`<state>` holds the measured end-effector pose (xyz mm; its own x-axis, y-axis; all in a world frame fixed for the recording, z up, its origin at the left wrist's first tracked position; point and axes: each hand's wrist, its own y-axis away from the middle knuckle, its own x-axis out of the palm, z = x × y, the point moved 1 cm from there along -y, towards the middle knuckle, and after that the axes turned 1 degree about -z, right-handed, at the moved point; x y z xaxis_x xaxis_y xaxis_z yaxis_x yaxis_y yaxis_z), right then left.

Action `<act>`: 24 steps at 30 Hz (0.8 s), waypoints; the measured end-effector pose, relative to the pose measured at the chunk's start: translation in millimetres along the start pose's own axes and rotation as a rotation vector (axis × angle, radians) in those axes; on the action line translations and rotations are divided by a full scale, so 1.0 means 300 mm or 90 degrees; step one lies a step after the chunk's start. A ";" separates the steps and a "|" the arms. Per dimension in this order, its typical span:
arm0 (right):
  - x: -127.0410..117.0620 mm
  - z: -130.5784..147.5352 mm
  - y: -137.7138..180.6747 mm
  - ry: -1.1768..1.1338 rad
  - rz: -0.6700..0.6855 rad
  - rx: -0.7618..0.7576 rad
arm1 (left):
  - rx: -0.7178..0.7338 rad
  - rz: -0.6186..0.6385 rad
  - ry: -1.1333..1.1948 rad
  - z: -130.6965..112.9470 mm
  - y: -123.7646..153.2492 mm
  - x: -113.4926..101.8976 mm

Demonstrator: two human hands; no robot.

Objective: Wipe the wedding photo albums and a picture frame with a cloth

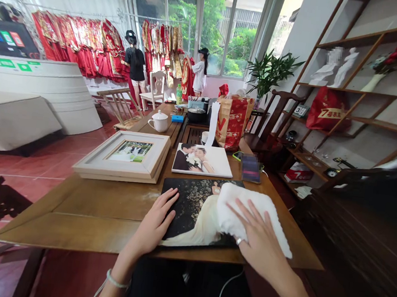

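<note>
On the wooden table in front of me lies a dark wedding photo panel (188, 209), showing a figure in a long pale gown. My left hand (157, 217) rests flat on the panel's left edge, fingers stretched out. Over the panel's right side is a white cloth (228, 201), which also spreads onto the tabletop. My right hand (256, 235), with a ring on one finger, presses flat on this cloth with its fingers spread. The cloth hides the panel's right part. Just beyond the panel sits a lighter wedding photo panel (214, 164).
Stacked picture frames (87, 160) lie at the left of the table (100, 209). Farther back stand a white lidded cup (159, 121), a paper bag (230, 123) and a phone (251, 168). Two people are near racks of red garments (78, 46). Shelves (363, 92) stand right.
</note>
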<state>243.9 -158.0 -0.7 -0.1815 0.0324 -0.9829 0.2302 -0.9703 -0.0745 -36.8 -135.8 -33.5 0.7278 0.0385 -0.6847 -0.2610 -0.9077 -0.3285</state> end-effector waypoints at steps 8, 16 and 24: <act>0.007 0.185 -0.204 -0.022 0.029 0.002 | 0.002 -0.002 -0.004 -0.003 -0.004 -0.004; 0.032 0.218 -0.060 -0.110 0.000 -0.187 | -0.001 0.009 -0.004 -0.003 -0.005 -0.003; -0.013 -0.005 -0.189 0.004 -0.006 0.036 | 0.000 0.001 -0.001 0.000 -0.002 -0.004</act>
<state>232.9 -102.9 7.1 -0.1766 0.0432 -0.9833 0.1738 -0.9820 -0.0744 -37.4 -135.4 -32.5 0.7262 0.0380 -0.6865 -0.2616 -0.9081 -0.3270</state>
